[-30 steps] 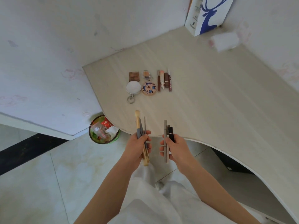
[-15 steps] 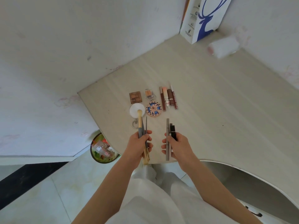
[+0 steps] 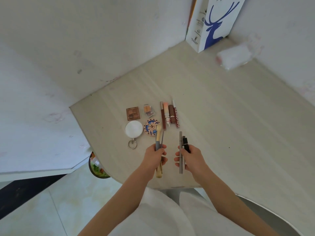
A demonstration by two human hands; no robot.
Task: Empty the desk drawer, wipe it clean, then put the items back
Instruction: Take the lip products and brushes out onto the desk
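Note:
My left hand (image 3: 154,156) is closed around a bundle of makeup brushes (image 3: 158,136) with their bristle ends pointing away from me. My right hand (image 3: 191,158) grips several grey and black makeup pens (image 3: 183,140). Both hands hover over the near edge of the pale wooden desk (image 3: 221,126). Just beyond them lie a round mirror (image 3: 134,129), a patterned round compact (image 3: 150,126), two small eyeshadow palettes (image 3: 133,113) and a row of lipsticks (image 3: 169,114). The drawer is out of view.
A white bag with a blue deer (image 3: 214,23) stands in the far desk corner, with a white tissue pack (image 3: 235,57) beside it. A green waste bin (image 3: 98,167) sits on the floor under the desk's left edge. White walls enclose the desk.
Both hands have moved forward over the desk with their bundles, closer to the laid-out cosmetics. The view has shifted, so the bin is now mostly hidden by the desk.

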